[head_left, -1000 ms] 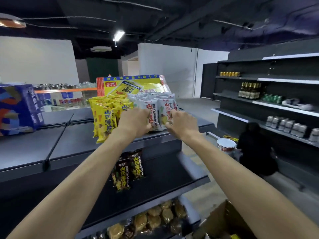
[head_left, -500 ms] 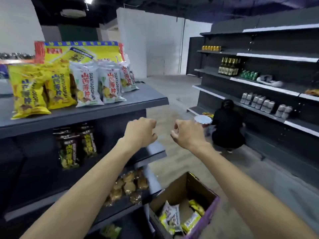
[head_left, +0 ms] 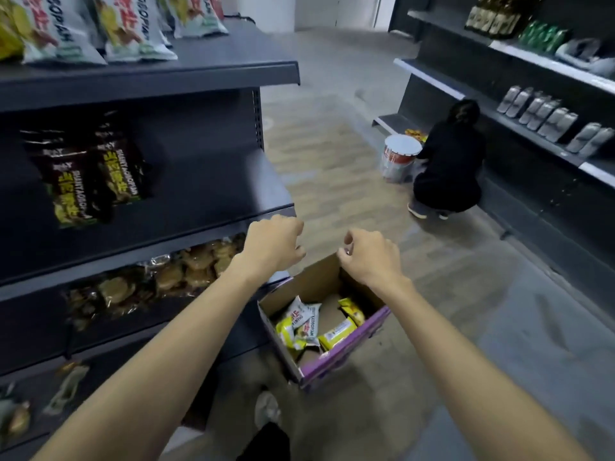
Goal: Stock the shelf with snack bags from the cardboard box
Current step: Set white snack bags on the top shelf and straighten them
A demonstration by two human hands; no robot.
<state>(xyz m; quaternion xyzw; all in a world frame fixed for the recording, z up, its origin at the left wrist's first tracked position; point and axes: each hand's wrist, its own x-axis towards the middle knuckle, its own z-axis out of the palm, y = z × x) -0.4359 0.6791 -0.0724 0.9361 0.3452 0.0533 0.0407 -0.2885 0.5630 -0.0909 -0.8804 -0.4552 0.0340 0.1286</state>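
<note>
Both hands are hovering mid-frame, empty: L hand (head_left: pixel 271 242) and R hand (head_left: pixel 369 257) w/ fingers loosely curled, nothing pinched, hanging above the box (head_left: pixel 347 352) at btm ctr. The box is sitting open on the floor (head_left: pixel 466 327) just beside the shelf (head_left: pixel 216 68), w/ a few snack bags (head_left: pixel 311 322) lying jumbled inside, yellow and white mixed. Upper left, the top board is already carrying a bag row (head_left: pixel 133 28), standing and leaning.

Risks, as I'm reading it:
- **Knuckles:** L hand is hanging right by the front lip of the mid shelf (head_left: pixel 216 188), so knuckles may be clipping that edge going down or coming back up.
- **Drops:** the bags are looking slick and puffy. Grabbing several at once, one could be slipping out and dropping.
- **Mix-ups:** w/ colours mixed in the box, a blind grab could be putting the wrong kind in the wrong row.
- **Top row:** the row is leaning near the front edge, and shoving new ones in hard could be tipping some off.

Another person (head_left: pixel 449 168) is crouching right of ctr, well apart, so prob. no clash there.
</note>
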